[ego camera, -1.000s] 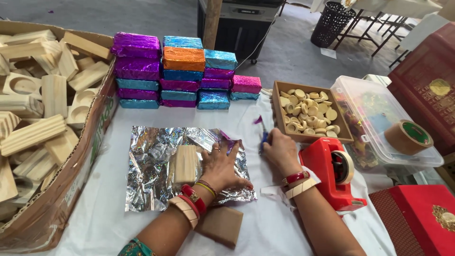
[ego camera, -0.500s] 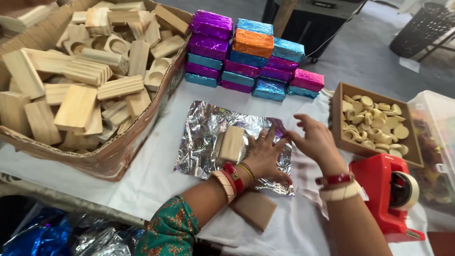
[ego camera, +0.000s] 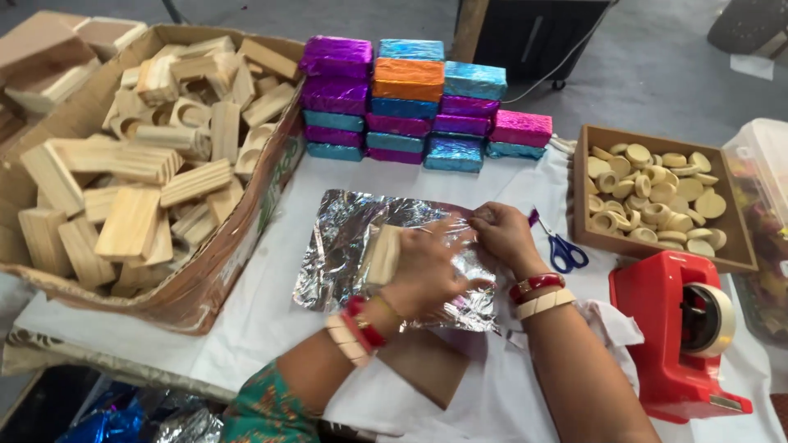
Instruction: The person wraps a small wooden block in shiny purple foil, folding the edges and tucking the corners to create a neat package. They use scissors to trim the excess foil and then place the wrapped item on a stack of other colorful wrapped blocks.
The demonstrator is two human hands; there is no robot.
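In the middle of the frame a sheet of silver foil (ego camera: 345, 246) is lying flat on the white-covered counter (ego camera: 271, 328), and one bare wooden block (ego camera: 382, 254) is resting on it near its centre. The left hand (ego camera: 423, 275) is pressing down just right of the block, its grip closing on the foil's right part, which is lifting over the fingers. The right hand (ego camera: 502, 236) is sitting at the foil's upper right edge, its fingers pinched together on that edge. Open counter is showing to the lower left of the foil and in a narrow strip above it. Along the left, a cardboard box (ego camera: 246, 246) is crowding the foil's left edge; it is holding many wooden blocks, too many to count. At the top centre a stack of foil-wrapped blocks (ego camera: 410, 107) is standing, about fourteen showing. One pair of blue-handled scissors (ego camera: 562, 246) is lying just right of the right hand. One wooden tray (ego camera: 669, 258) of round wooden pieces is sitting at the right, and one red tape dispenser (ego camera: 673, 344) is standing below it. A brown card piece (ego camera: 423, 377) is lying below the foil.
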